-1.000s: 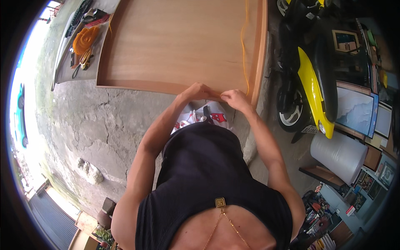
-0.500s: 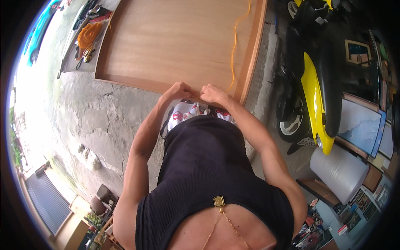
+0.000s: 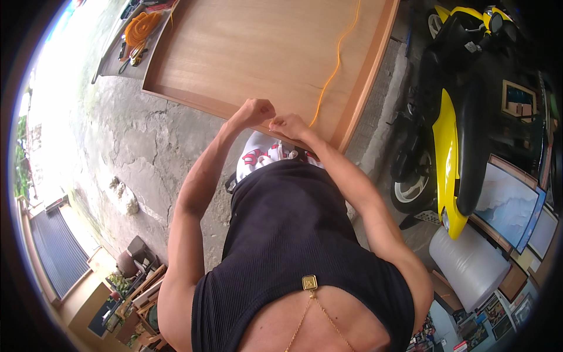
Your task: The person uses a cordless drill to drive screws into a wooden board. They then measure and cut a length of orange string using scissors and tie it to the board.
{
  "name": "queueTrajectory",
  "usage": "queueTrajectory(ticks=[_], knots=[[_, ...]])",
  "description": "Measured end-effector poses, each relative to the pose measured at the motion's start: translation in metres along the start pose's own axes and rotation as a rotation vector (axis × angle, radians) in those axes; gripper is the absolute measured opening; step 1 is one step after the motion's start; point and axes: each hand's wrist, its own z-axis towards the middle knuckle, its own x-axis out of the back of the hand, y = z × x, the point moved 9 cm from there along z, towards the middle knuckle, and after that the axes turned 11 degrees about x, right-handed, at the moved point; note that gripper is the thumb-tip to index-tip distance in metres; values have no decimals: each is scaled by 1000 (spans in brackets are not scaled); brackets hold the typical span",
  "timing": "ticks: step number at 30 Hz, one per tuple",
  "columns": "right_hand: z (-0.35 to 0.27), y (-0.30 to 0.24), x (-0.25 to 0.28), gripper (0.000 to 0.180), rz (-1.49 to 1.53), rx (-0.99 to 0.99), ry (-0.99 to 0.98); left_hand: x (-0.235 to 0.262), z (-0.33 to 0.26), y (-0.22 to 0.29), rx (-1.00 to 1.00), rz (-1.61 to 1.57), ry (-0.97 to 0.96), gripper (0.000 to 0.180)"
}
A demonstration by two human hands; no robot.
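Left grip (image 3: 258, 111) is hovering at the near rim of the wooden panel (image 3: 246, 53), its fingers curling inward; from where I am operating, I cannot tell whether anything is sitting inside them. Right grip (image 3: 287, 125) is hovering just beside it, to its right, with thumb and fingertips drawing together as in a pinch, and I cannot tell what, if anything, they are grasping. Nor can I tell whether either one is touching the panel.

That panel, broad and shallow with a raised rim, is lying ahead of the worker's body and running out of my view at the far end. An orange cord (image 3: 337, 64) is trailing down the right part of the panel and is passing out of sight near the right wrist.

Left of the panel, toward its far end, an orange rope coil (image 3: 141, 28) is lying with a small yellow-and-black bundle (image 3: 136, 57) on a grey surface (image 3: 111, 69). Cracked concrete floor (image 3: 152, 135) is showing left of the panel too. Right of the panel, a yellow-and-black motorbike (image 3: 447, 141) is standing well apart from both hands. Farther right of the panel and nearer my viewpoint, a blue-edged picture (image 3: 507, 202) is leaning, and a roll of clear wrap (image 3: 469, 267) is resting close by.
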Motion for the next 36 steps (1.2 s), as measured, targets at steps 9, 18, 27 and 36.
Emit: queueTrajectory(ticks=[9, 18, 27, 36], knots=[[4, 34, 12, 27, 1, -126, -81, -39, -13, -32, 117, 231, 109, 16], [43, -35, 293, 27, -877, -38, 1188, -42, -14, -21, 4, 150, 42, 16], [47, -18, 408, 48, -1087, -463, 828, -29, -16, -22, 96, -325, -110, 16], [17, 18, 422, 99, -515, -246, 967, -53, -1, -30, 63, -143, -392, 22]])
